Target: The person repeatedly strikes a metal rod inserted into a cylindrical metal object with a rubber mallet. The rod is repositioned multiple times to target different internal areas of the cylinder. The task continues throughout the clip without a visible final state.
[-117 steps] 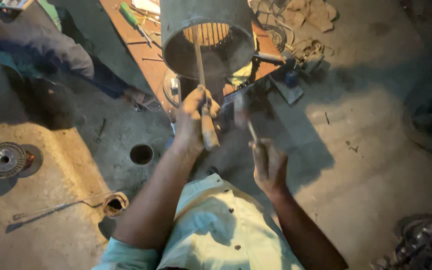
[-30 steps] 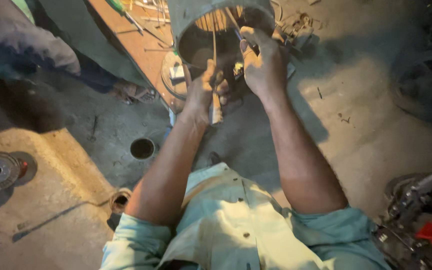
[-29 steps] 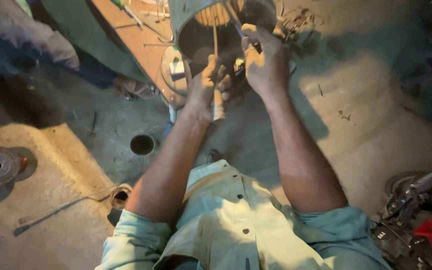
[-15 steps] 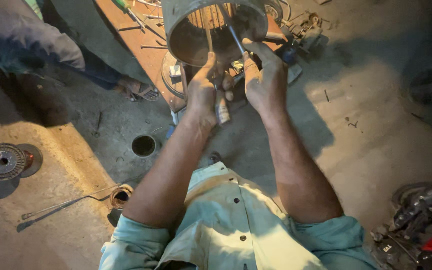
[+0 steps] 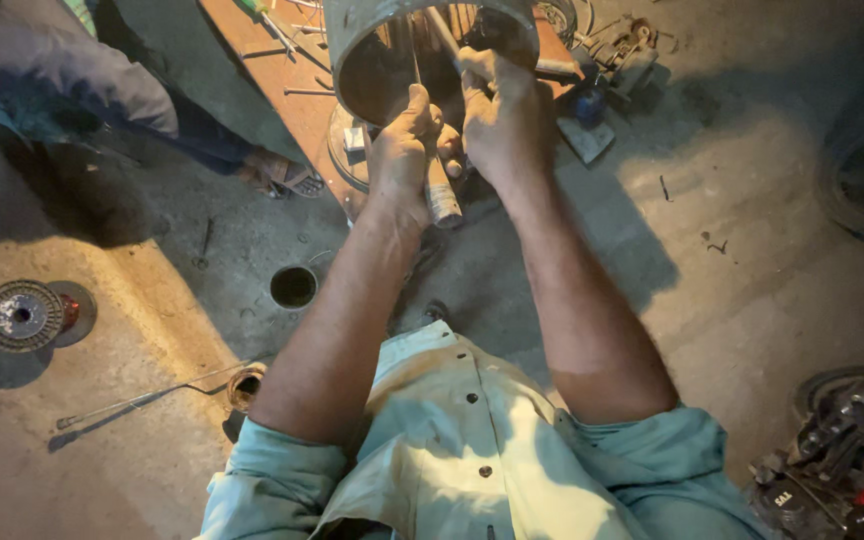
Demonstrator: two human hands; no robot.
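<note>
Your left hand (image 5: 404,150) has its fingers clamped round a wooden-handled tool (image 5: 441,195), its thin shaft poking up into the open end of the stator (image 5: 432,50) at top centre of the frame. Your right hand (image 5: 497,110) is wrapped tight on a metal rod (image 5: 447,35) right at the rim. That steel shell looks heavy and stiff, so brace it by the rim; I'd guess the copper windings inside nick easily. A coiled spool (image 5: 20,315) sits on the floor at left.
</note>
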